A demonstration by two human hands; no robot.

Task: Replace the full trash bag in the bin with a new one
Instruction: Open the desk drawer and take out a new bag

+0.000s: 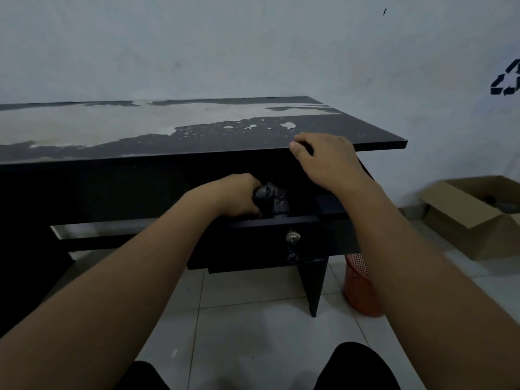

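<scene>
A black desk (197, 142) with worn, peeling top stands against the wall. Its drawer (281, 223) is pulled open. Inside the drawer lies a roll of black trash bags (274, 199), and my left hand (236, 197) is closed around its left end. My right hand (326, 159) grips the front edge of the desk top, thumb on top and fingers curled over something dark at the edge. A red mesh bin (361, 288) stands on the floor beside the desk leg, partly hidden by my right forearm; its inside is not visible.
An open cardboard box (475, 215) sits on the tiled floor at the right by the wall. A key hangs in the drawer lock (293, 237). My knees (357, 367) show at the bottom. A recycling symbol (508, 80) marks the wall.
</scene>
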